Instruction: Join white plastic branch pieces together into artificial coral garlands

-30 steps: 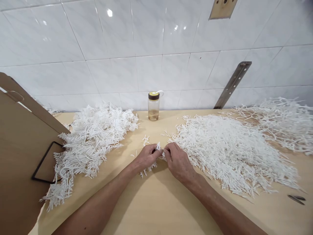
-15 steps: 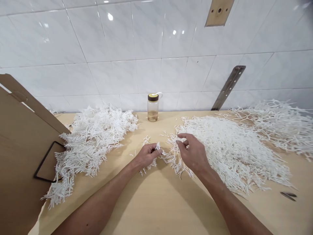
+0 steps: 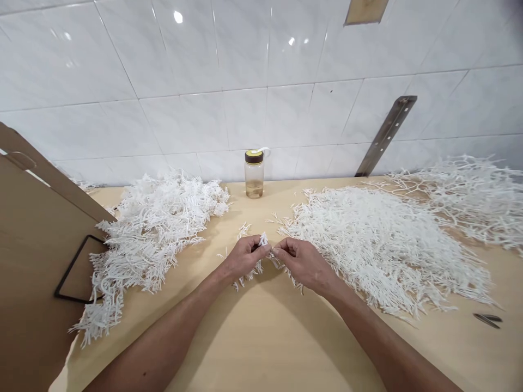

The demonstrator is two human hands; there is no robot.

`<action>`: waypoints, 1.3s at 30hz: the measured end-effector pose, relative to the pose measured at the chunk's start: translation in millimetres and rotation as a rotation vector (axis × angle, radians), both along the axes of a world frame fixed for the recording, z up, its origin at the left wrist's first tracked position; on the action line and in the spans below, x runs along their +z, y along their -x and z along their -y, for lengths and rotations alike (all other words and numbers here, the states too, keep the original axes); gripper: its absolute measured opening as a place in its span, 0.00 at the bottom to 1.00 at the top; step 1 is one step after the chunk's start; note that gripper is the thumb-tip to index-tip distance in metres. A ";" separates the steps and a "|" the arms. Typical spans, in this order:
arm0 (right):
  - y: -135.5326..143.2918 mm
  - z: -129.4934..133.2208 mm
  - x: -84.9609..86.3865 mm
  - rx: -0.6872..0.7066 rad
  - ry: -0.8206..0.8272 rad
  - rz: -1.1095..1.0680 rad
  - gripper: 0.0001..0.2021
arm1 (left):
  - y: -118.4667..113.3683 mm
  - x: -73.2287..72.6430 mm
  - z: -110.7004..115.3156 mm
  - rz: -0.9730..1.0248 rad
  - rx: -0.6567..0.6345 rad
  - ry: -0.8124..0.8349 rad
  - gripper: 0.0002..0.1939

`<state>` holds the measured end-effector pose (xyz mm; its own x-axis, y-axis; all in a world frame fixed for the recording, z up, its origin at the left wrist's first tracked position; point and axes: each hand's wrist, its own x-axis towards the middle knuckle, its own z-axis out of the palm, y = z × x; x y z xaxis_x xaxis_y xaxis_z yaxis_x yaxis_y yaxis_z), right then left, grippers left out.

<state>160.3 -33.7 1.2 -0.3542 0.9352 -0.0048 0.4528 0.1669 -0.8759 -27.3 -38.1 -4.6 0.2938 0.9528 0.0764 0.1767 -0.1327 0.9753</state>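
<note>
In the middle of the head view my left hand (image 3: 245, 256) is closed, pinching a small white branching sprig (image 3: 263, 238) between thumb and fingers. My right hand (image 3: 300, 261) meets it from the right, its thumb and forefinger closed together at the sprig's lower end. The fingertips of both hands nearly touch. What exactly the right fingers pinch is too small to tell. A few loose white strands lie on the table beneath both hands. Just right of my right hand spreads a wide heap of short white sprigs (image 3: 384, 245).
A tangled white heap (image 3: 159, 228) lies left, against a cardboard box (image 3: 36, 261) with a black wire frame (image 3: 77, 269). Behind stands a bottle (image 3: 254, 177) with a yellow-green lid. Longer white branches (image 3: 469, 193) lie far right. Small dark snips (image 3: 487, 320) rest at right on the table (image 3: 269, 343).
My right hand has moved left and down from the right-hand heap to the sprig, its fingers closing. My left hand keeps its pinch. The view has tilted slightly down.
</note>
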 end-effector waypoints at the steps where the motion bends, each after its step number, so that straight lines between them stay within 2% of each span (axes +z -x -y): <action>1: 0.3 0.6 -0.4 0.011 0.006 -0.007 0.14 | -0.2 -0.4 0.1 0.015 -0.003 0.015 0.22; 5: 5.3 4.0 -3.8 0.021 -0.079 0.011 0.12 | -1.8 -4.7 -0.1 0.083 0.039 0.089 0.22; 8: 11.8 7.8 -7.9 0.023 -0.265 0.092 0.09 | -3.7 -9.5 -2.1 0.105 0.117 0.132 0.21; 11: 15.7 11.1 -11.9 0.067 -0.474 0.211 0.10 | -6.6 -11.2 -3.4 0.013 0.206 0.085 0.21; 14: 14.7 12.1 -14.9 0.098 -0.565 0.316 0.11 | -11.0 -9.5 -1.0 -0.117 0.246 0.008 0.20; 19: 10.4 17.9 -8.7 0.105 -0.512 0.274 0.12 | -11.1 -8.8 -0.1 -0.219 0.256 -0.081 0.20; 23: 11.6 29.9 9.8 0.142 -0.416 0.138 0.10 | 10.5 -6.8 -12.2 -0.224 0.471 -0.120 0.19; 25: 11.9 31.8 16.4 0.100 -0.367 0.054 0.09 | 22.7 -2.9 -16.5 -0.195 0.509 -0.114 0.21; 28: 8.9 25.5 17.1 -0.020 -0.327 -0.022 0.09 | 30.8 2.9 -16.2 -0.061 0.403 -0.014 0.23; 33: -2.0 7.9 6.2 -0.205 -0.351 0.039 0.10 | 26.1 3.4 -12.4 0.073 0.286 0.112 0.24; 36: -6.9 1.1 -0.4 -0.246 -0.358 0.073 0.08 | 24.1 3.0 -12.5 0.117 0.259 0.114 0.25; 39: -9.2 -2.8 -6.0 -0.230 -0.364 0.136 0.07 | 22.9 5.0 -11.7 0.128 0.264 0.099 0.26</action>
